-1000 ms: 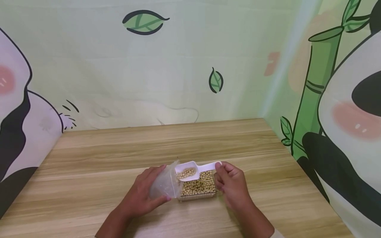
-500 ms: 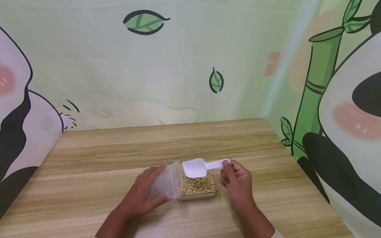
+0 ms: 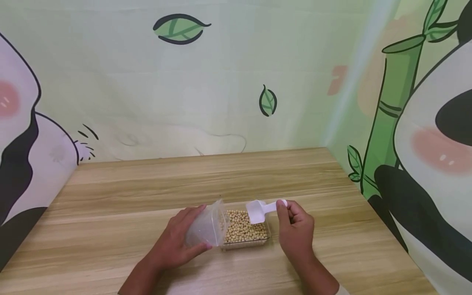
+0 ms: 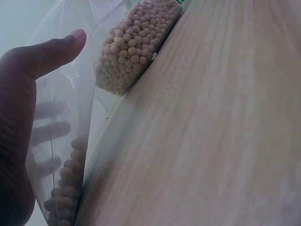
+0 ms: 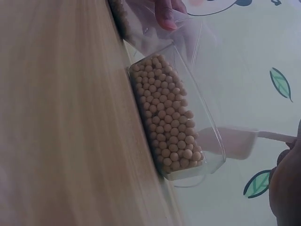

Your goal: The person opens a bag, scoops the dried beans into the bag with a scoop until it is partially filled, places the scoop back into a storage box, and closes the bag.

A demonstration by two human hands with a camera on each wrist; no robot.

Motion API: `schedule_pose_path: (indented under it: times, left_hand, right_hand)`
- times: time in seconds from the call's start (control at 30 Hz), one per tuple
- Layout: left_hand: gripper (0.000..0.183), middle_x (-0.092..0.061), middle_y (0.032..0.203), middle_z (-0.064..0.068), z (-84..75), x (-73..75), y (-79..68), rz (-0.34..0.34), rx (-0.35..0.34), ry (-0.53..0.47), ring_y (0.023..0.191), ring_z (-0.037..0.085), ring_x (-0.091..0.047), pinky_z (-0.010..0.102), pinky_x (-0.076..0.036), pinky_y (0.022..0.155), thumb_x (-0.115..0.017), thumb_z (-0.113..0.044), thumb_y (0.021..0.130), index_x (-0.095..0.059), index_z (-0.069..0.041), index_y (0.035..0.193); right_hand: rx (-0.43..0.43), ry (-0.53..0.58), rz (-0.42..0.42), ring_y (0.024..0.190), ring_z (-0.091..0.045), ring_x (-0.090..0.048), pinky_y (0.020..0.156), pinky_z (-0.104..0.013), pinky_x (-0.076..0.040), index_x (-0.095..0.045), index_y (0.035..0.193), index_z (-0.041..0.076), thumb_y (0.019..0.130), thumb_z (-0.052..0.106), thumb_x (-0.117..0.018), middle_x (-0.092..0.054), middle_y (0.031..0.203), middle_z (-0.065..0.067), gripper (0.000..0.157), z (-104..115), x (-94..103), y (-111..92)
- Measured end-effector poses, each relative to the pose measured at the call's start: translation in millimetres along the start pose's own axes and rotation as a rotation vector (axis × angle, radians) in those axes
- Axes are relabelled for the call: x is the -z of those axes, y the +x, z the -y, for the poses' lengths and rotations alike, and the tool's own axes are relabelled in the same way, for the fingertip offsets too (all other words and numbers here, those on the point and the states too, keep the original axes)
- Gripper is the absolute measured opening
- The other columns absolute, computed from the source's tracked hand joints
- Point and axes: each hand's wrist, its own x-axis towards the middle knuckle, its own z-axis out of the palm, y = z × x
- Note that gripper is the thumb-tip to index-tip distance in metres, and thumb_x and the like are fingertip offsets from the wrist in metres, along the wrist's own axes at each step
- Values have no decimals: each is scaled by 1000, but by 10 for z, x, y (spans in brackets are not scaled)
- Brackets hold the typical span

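Note:
My left hand (image 3: 180, 237) grips a clear plastic bag (image 3: 204, 229), its mouth tilted toward the box. Some round tan beans (image 4: 66, 188) lie in the bottom of the bag in the left wrist view. Against the bag's mouth stands a clear rectangular box (image 3: 245, 244), filled with the same kind of beans (image 3: 237, 229). My right hand (image 3: 298, 231) pinches the handle end of a white scoop (image 3: 255, 212) between thumb and fingers. The scoop is tipped over the right part of the box, and no beans show in it.
The wood-grain table (image 3: 147, 180) extends around the box on every side. Behind it hangs a pale green printed backdrop (image 3: 221, 82) with leaves, and a side panel (image 3: 427, 164) with bamboo and a panda borders the right.
The scoop held beans near the bag's mouth a second ago; now none show in it. My right hand has moved it rightward and tipped it over the box. The left hand stays still.

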Motion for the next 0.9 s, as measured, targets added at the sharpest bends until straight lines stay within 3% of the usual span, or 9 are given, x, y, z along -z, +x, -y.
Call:
schedule_pose_path:
  times: [0.27, 0.33, 0.4, 0.5, 0.67, 0.77, 0.9]
  left_hand:
    - [94, -70, 138, 7, 7, -8, -9, 4, 6, -3, 119, 18, -63, 50, -53, 94, -93, -42, 80, -53, -10, 159]
    - [94, -70, 138, 7, 11, -11, -10, 6, 3, -1, 119, 18, -63, 50, -53, 94, -93, -42, 80, -53, -9, 159]
    - [94, -69, 139, 7, 8, -9, -8, 6, 2, 1, 119, 18, -63, 51, -53, 94, -92, -42, 80, -53, -8, 159]
    - [95, -69, 139, 7, 8, -7, -9, 6, 1, 0, 120, 19, -63, 52, -53, 95, -93, -42, 80, -53, -7, 158]
    - [94, -70, 138, 7, 7, -3, -8, 8, 12, 1, 119, 19, -63, 52, -53, 95, -92, -41, 79, -53, -9, 159]
    - [94, -70, 137, 7, 10, -6, -5, 2, 2, 4, 118, 19, -63, 51, -53, 94, -92, -40, 79, -53, -9, 159]
    - [94, -70, 136, 7, 16, -12, -4, -7, -17, 4, 118, 19, -64, 51, -53, 94, -92, -41, 79, -53, -9, 158]
  right_hand:
    - [277, -118, 59, 55, 9, -29, 44, -18, -25, -75, 85, 0, 99, -7, -71, -41, 56, 7, 16, -42, -1, 0]
    - [309, -151, 66, 55, 9, -28, 44, -16, -24, -74, 85, 1, 98, -7, -72, -40, 55, 7, 16, -54, -3, 3]
    - [283, -175, 68, 55, 9, -28, 45, -15, -23, -74, 84, 2, 99, -5, -72, -39, 56, 8, 17, -61, -4, 8]
    - [155, -182, 74, 54, 5, -30, 47, -17, -25, -73, 82, 2, 102, 2, -71, -38, 57, 10, 20, -50, 2, 15]
    - [-199, -115, 77, 50, -2, -30, 47, -21, -25, -73, 84, -4, 107, 15, -69, -36, 56, 10, 30, -11, 20, 57]
    - [-382, -46, 78, 48, -4, -31, 46, -22, -25, -72, 90, -9, 109, 18, -66, -37, 53, 10, 34, -11, 25, 94]
    - [-551, 96, 80, 47, -6, -32, 45, -23, -27, -67, 96, -12, 112, 17, -61, -38, 54, 8, 33, -35, 21, 138]
